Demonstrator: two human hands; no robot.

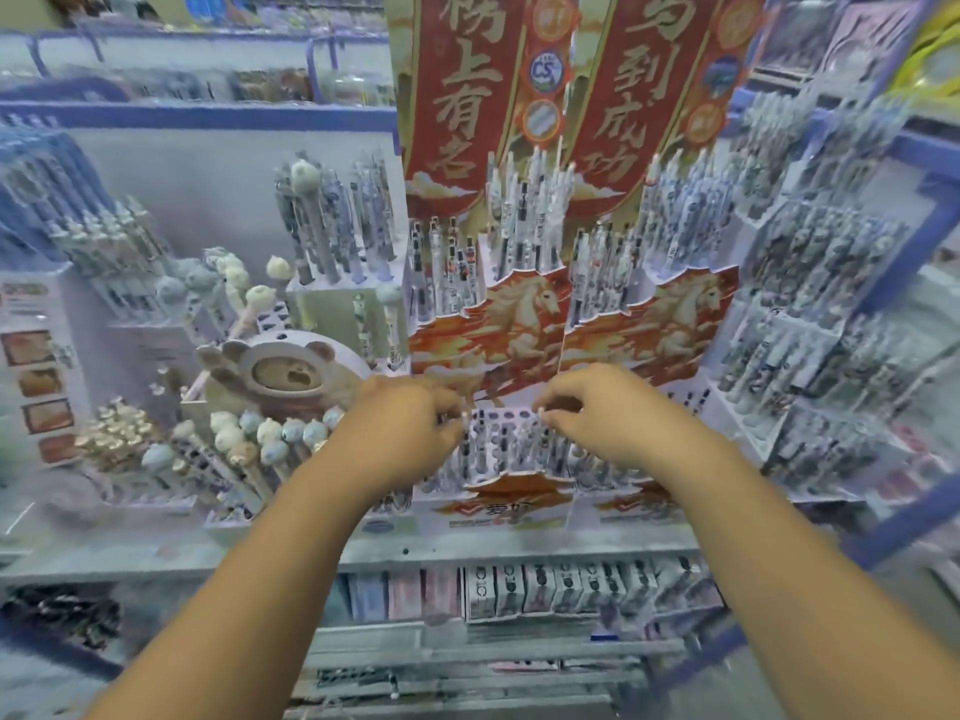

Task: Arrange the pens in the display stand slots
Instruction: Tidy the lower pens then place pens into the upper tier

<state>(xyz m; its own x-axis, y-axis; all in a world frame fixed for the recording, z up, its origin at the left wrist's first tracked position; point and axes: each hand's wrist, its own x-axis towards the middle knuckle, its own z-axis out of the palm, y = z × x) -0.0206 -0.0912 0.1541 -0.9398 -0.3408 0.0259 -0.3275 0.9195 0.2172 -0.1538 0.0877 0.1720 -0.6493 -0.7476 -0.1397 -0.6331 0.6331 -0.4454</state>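
Head view caught left hand [402,426] and right hand [597,415], fingers pinched narrow, seemingly seating pens [501,449] in the display stand [511,504]; next came aligning tips with open slots [496,414].

A stationery shop aisle under flat, cool, bluish light. A pale shelf board [519,550] runs across the middle, framed by blue metal rails [208,115] behind and a blue upright [935,210] at right. Below it, a lower shelf holds a row of small boxed goods [571,589]. Blurred merchandise fills the higher shelves [182,39] at the back.
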